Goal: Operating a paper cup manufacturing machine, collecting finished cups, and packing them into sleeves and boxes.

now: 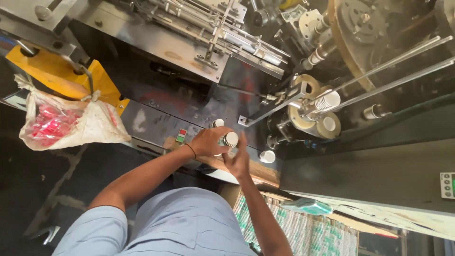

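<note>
— Dark, oily metal fills the view: a paper-cup forming machine (246, 52) is seen from above, with steel rails at 12 o'clock and two long rods (393, 71) running out toward 2 o'clock.

— What is held at the centre?

— A small white bottle with a ribbed cap (229, 140) is grasped by the left hand (208, 142), whose grip is clenched around the bottle's body; a dark band is worn on that wrist. The right hand (238, 159) is placed just at 5 o'clock of the bottle, fingers (241, 142) raised against its cap side. Whether that grip is closed on the bottle cannot be told.

— And around the hands?

— Another white bottle (218, 123) is seen just at 11 o'clock of the held one, on the dark machine panel. A white paper cup (268, 156) is lying at 3 o'clock, near the right hand. More white cups (327, 102) are seated on the forming mandrels farther toward 2 o'clock. A red-and-green switch (181, 135) is set at 9 o'clock of the left hand.

— Farther out?

— A plastic bag with red pieces (66, 123) is hung at 9 o'clock beside a yellow bracket (52, 71). Printed green-and-white paper blanks (303, 230) are stacked at 5 o'clock.
</note>
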